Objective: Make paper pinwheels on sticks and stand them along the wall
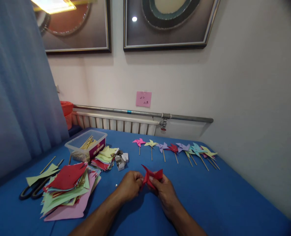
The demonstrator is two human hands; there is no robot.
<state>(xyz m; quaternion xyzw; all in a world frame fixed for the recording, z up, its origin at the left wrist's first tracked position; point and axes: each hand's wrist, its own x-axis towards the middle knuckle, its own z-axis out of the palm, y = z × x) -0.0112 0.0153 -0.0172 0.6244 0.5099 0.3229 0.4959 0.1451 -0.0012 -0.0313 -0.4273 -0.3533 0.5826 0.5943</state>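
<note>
A red paper pinwheel (151, 178), its corners folded inward, is held up over the blue table in front of me. My right hand (163, 191) grips it from the right, thumb pressed across its front. At its left edge, my left hand (133, 185) is closed with the fingertips pinched against the paper; whether they also hold something small is hidden. No stick shows on this pinwheel. A tiny shiny piece (116, 186), too small to name, lies just left of my left hand.
Several finished pinwheels (162, 147) on sticks lie in a row at the back right. Leftward are a paper stack (66, 186), scissors (37, 190), a smaller paper pile (106, 157), a small open box (120, 160) and a plastic tub (75, 142) of sticks. A wall pipe (145, 113) runs behind.
</note>
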